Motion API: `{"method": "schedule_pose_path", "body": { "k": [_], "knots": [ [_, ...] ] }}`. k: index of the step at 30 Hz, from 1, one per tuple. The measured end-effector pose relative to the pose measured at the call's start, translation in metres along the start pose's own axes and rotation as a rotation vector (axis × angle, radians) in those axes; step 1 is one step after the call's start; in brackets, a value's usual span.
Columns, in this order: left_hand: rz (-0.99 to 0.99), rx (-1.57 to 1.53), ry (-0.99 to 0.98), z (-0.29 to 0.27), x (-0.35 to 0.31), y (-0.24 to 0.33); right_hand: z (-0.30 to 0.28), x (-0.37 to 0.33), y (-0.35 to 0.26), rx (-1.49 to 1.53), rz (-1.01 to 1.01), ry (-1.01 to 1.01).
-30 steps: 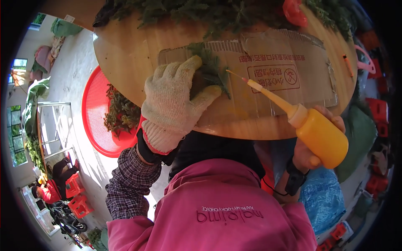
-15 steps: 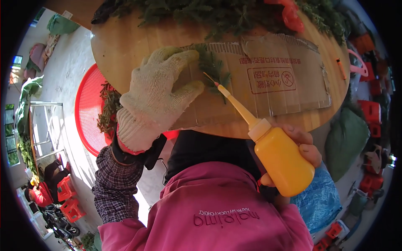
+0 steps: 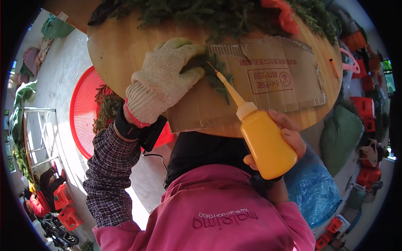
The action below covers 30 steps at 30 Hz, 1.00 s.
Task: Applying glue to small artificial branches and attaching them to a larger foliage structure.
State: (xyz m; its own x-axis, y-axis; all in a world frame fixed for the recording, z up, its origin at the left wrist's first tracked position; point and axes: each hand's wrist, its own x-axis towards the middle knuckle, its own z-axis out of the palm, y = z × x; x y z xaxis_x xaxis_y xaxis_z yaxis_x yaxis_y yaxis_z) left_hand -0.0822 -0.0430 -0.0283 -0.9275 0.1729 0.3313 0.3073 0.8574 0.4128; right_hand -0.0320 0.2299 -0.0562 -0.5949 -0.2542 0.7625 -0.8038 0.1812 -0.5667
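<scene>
My left hand (image 3: 159,79), in a whitish knit glove, reaches over a flat piece of cardboard (image 3: 197,113) on a round wooden table. Its thumb and fingertips close on a small green fir sprig (image 3: 217,85) lying on the cardboard. In my bare right hand (image 3: 293,140) is a yellow squeeze bottle (image 3: 268,144), gripped round its body and tilted. The bottle's long thin nozzle points up and left, its tip over the sprig. Whether anything comes out of the tip is too small to tell.
Fir branches (image 3: 188,14) lie heaped along the table's far side with a red plastic bag (image 3: 284,19). An orange pen-like object (image 3: 334,67) sits at the right edge. Left of the table stands a red mesh basket (image 3: 81,113) with greenery; a green sack (image 3: 341,138) stands right.
The bottle has shifted slightly left, its nozzle tip moving a little farther up over the sprig. My gloved hand has turned slightly, still at the sprig.
</scene>
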Motion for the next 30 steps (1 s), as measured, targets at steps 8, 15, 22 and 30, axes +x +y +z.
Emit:
{"method": "schedule_pose_path", "body": {
  "k": [8,15,22,30],
  "knots": [
    [-0.011,0.039,-0.011,0.002,0.0,0.001,0.01,0.007,0.009,-0.073,-0.069,-0.005],
    [-0.014,0.02,-0.03,0.004,0.0,-0.001,0.013,0.011,0.011,-0.037,-0.018,-0.019],
    [-0.001,0.027,-0.039,0.003,0.0,0.0,0.013,0.014,0.014,-0.013,-0.011,-0.034],
    [0.002,0.046,-0.029,0.004,-0.001,0.0,0.011,0.015,0.012,-0.037,-0.006,-0.049]
  ]
}}
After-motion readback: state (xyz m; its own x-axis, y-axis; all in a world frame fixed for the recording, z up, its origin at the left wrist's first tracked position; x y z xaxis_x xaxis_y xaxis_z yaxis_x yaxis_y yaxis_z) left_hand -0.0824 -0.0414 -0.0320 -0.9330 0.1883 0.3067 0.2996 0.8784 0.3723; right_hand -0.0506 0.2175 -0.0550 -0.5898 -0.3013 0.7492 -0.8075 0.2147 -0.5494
